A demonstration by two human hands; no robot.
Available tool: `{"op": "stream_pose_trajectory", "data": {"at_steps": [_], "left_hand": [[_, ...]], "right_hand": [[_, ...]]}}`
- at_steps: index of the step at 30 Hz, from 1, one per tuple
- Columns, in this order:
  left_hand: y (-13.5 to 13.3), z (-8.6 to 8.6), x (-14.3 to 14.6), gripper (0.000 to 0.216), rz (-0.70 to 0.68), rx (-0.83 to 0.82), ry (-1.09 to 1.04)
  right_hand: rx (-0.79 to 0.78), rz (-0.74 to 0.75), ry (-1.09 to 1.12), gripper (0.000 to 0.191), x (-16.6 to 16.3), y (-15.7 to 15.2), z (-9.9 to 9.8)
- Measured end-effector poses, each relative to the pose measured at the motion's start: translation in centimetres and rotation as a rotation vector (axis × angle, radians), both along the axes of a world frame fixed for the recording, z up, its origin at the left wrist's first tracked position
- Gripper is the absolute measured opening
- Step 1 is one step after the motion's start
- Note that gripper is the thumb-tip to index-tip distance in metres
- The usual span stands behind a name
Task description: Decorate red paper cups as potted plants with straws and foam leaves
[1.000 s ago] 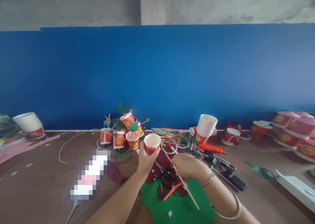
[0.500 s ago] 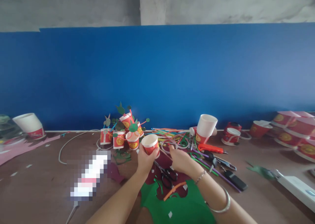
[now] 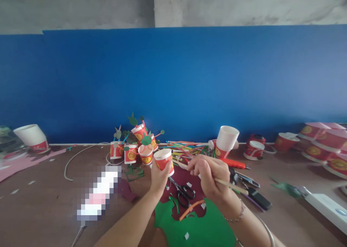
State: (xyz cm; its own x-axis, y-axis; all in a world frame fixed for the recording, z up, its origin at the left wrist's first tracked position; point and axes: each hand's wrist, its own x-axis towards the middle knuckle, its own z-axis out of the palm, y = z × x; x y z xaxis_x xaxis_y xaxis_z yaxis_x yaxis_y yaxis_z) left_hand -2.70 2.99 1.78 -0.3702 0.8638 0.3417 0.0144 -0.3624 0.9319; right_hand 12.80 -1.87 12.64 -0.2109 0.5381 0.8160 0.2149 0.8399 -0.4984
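Observation:
My left hand (image 3: 159, 180) is wrapped round a red-and-white paper cup (image 3: 163, 160), held slightly tilted above the table. To its right, my right hand (image 3: 213, 174) is closed on a thin wooden stick (image 3: 231, 186). The stick's front end points at the cup's side; whether it touches cannot be made out. Below the hands lie black-handled scissors (image 3: 185, 195), an orange strip (image 3: 192, 209) and green paper (image 3: 200, 229) with cut-outs, over dark red paper (image 3: 179, 178).
Decorated paper cups (image 3: 131, 153) with green cut-outs stand left of the held cup. Behind are colourful sticks (image 3: 184, 144). Stacked white cups (image 3: 227, 140), an orange cutter (image 3: 234, 163) and keys with a black fob (image 3: 258, 198) are to the right. A glowing blurred device (image 3: 99, 192) lies left.
My right hand has turned and drawn back to the right, bringing the wooden stick into plain view. The cup in my left hand has shifted slightly left.

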Motion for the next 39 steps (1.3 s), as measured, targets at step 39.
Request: {"op": "stream_pose_trajectory", "data": {"at_steps": [39], "left_hand": [[-0.6,0.9,0.2,0.044,0.11,0.09,0.01]], "right_hand": [[0.217,-0.431,-0.47,0.041,-3.8,1.8,-4.5]]}}
